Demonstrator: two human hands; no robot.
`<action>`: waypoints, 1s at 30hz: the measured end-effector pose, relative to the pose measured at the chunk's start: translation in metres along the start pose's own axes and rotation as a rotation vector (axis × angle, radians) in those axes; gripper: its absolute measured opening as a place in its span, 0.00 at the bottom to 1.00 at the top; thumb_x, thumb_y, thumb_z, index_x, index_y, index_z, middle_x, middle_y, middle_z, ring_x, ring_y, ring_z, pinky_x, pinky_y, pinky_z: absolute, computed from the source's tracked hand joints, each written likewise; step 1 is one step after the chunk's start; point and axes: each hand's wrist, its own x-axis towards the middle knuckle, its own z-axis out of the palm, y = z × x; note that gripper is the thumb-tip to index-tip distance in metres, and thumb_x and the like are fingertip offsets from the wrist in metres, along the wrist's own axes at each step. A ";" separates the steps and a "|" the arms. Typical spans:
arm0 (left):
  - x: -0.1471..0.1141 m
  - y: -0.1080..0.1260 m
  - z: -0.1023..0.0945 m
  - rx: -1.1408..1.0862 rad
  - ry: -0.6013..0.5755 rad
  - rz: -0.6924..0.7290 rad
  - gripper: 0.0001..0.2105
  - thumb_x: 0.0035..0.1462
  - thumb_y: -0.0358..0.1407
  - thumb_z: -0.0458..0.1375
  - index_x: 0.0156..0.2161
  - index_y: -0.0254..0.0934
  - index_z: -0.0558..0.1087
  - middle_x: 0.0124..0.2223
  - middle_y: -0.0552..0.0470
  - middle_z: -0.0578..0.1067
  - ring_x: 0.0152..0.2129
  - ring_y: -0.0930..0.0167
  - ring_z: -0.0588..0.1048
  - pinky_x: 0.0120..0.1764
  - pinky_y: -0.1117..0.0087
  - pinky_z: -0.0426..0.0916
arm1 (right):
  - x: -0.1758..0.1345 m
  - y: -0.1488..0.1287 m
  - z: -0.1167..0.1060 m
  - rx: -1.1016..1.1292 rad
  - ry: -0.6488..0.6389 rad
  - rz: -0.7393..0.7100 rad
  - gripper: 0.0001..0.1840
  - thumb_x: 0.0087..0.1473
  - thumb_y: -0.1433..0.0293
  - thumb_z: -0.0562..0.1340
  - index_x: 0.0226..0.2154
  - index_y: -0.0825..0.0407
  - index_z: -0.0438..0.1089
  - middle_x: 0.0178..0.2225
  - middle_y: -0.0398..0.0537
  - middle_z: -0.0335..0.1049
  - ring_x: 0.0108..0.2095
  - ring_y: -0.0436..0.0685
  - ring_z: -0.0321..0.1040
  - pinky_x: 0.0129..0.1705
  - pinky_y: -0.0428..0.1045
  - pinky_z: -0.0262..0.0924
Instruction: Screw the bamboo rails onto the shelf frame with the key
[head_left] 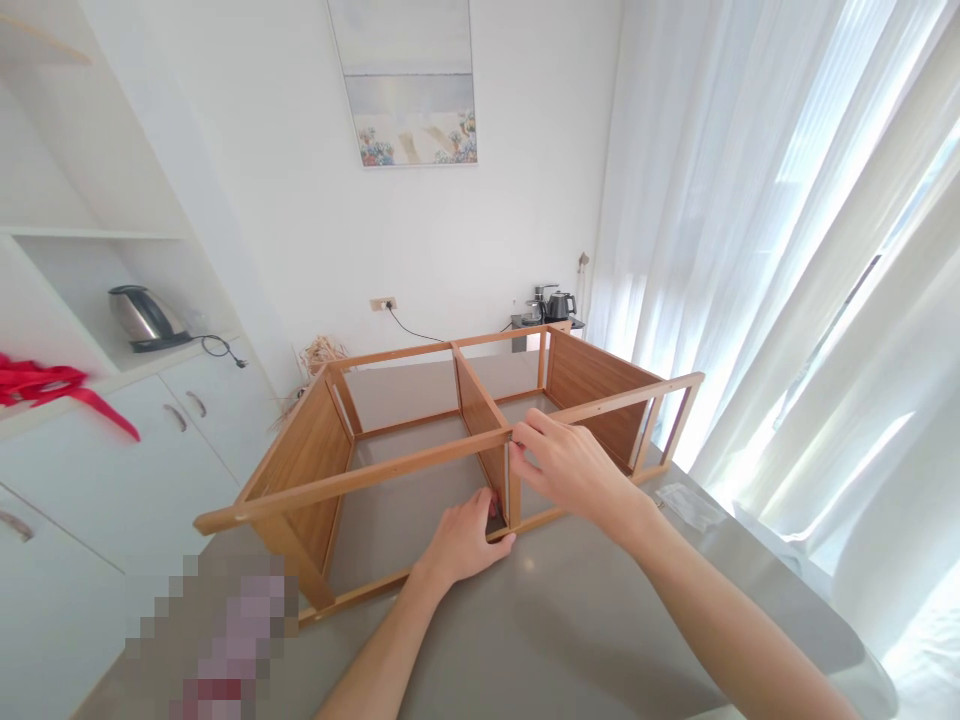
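Note:
A wooden shelf frame (360,473) lies on its side on a grey table (525,630), with a divider panel (480,390) across its middle. My left hand (463,538) is low on the frame at the foot of that divider, its fingers curled behind the upright and its thumb along the bottom rail. Higher up, my right hand (559,458) bends its fingers over the top rail where the divider meets it. Both hands are closed on the wood; their fingertips are partly hidden.
A small clear plastic bag (691,506) lies on the table to the right. At left, an electric kettle (144,315) and a red ribbon (52,385) rest on the white cabinet. Sheer curtains (750,200) hang at right. A blurred patch covers the lower left.

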 end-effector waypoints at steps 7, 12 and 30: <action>-0.001 -0.001 0.000 -0.012 0.000 0.008 0.16 0.55 0.48 0.59 0.41 0.41 0.63 0.41 0.51 0.78 0.36 0.62 0.78 0.35 0.65 0.64 | 0.006 -0.005 -0.005 0.127 -0.014 0.045 0.09 0.58 0.73 0.56 0.26 0.51 0.61 0.27 0.38 0.54 0.22 0.46 0.46 0.26 0.47 0.41; -0.001 -0.001 -0.002 -0.026 -0.024 -0.006 0.16 0.55 0.48 0.58 0.42 0.41 0.64 0.36 0.53 0.78 0.32 0.64 0.78 0.32 0.66 0.62 | -0.035 -0.020 -0.007 0.317 -0.122 0.058 0.10 0.64 0.69 0.52 0.31 0.50 0.62 0.29 0.40 0.59 0.26 0.48 0.55 0.30 0.45 0.50; 0.000 -0.014 -0.003 -0.127 -0.098 0.013 0.21 0.53 0.48 0.58 0.49 0.42 0.64 0.38 0.53 0.78 0.32 0.66 0.77 0.33 0.67 0.63 | -0.182 0.170 0.068 0.105 -0.397 0.527 0.16 0.59 0.67 0.55 0.41 0.49 0.77 0.39 0.52 0.76 0.43 0.60 0.73 0.49 0.53 0.62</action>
